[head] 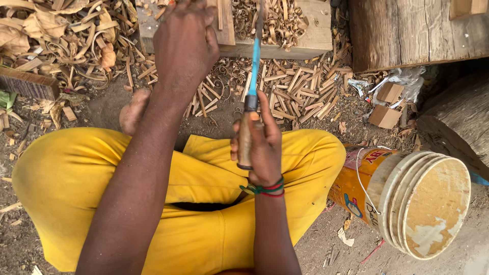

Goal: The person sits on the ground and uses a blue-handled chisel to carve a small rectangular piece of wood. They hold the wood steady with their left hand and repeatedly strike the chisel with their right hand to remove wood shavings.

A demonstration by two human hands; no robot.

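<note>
The chisel – blue shaft, wooden handle – points up at the wood block, its tip just at the block's near edge. The right hand is closed tight round the handle. The left hand is curled on a thin stick on the block. This looks like carving – next, a careful push into the stick. Shavings lie below the block.

Yellow bucket on its side, wood shavings, cardboard scraps nearby.
</note>
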